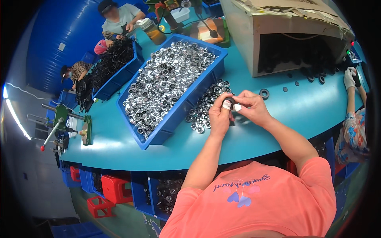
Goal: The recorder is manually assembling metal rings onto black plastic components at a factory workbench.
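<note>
Above the table, my left hand (219, 117) is closed around a small black ring (230, 100) that looks like a rubber tyre. My right hand (256, 109) pinches the same ring from its right side. White tape wraps a digit on each hand. Whether a metal piece sits inside the ring is hidden by my fingers. Loose shiny silver hubs (200, 115) lie on the table just left of my hands. Another black ring (264, 94) rests flat beyond my right hand.
A blue bin (174, 119) heaped with silver hubs stands left. Ahead right, an open-fronted box (256, 47) holds black rings, some spilling onto the teal table (119, 152). A co-worker's gloved hand (349, 79) is at far right; a green hand press (86, 131) stands far left.
</note>
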Motion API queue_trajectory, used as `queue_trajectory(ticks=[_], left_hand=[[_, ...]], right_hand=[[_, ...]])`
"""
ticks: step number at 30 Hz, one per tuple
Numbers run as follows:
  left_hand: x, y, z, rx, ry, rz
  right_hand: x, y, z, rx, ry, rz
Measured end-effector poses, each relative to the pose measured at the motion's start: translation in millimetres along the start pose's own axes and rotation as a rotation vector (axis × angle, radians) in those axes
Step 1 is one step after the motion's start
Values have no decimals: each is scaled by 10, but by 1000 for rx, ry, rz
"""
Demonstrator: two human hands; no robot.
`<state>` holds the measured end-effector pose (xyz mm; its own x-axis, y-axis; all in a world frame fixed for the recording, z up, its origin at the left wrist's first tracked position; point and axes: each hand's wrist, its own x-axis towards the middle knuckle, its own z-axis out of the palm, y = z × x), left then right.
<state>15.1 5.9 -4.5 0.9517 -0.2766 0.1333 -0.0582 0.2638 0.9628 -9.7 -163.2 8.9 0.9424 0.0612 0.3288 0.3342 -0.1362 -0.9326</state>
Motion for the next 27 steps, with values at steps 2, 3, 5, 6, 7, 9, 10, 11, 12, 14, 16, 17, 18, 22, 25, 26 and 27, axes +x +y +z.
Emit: queue_trajectory(ticks=[2,3,5,6,7,9,10,11,12,14,16,17,18,22,25,26,27], left_hand=[[-1,5,-7,52,21,-8],[6,35,13,71,27,-23],[27,53,30,87,-19,-52],[29,63,50,60,-65,-21],[21,86,73,33,-111,10],[-32,190,135,-26,-178,-31],[-22,95,117,18,-159,-14],[3,59,102,69,-140,7],[-1,56,89,102,-128,-48],[0,21,79,231,-118,5],[-7,14,98,287,-117,39],[-16,24,112,297,-124,45],[-26,25,122,307,-130,52],[-61,-16,149,407,-80,96],[-61,-23,168,573,-36,187],[-62,-24,165,637,-22,240],[-59,-28,164,700,-9,293]], right_hand=[[4,7,-11,-56,-11,-21],[24,-6,-20,28,-29,89],[59,-21,-77,171,-63,279],[89,-18,-102,233,-81,356],[118,-10,-121,267,-84,372],[143,-15,-159,334,-81,404],[136,-30,-160,317,-96,401],[135,-45,-141,324,-93,409],[133,-58,-122,330,-91,417],[130,-65,-82,336,-68,440],[116,-25,-36,336,-27,472],[114,14,-39,352,-23,473],[122,62,-47,369,-20,474],[124,87,-4,338,18,434],[107,138,0,326,31,429],[103,164,2,326,26,427],[107,191,-6,327,21,426]])
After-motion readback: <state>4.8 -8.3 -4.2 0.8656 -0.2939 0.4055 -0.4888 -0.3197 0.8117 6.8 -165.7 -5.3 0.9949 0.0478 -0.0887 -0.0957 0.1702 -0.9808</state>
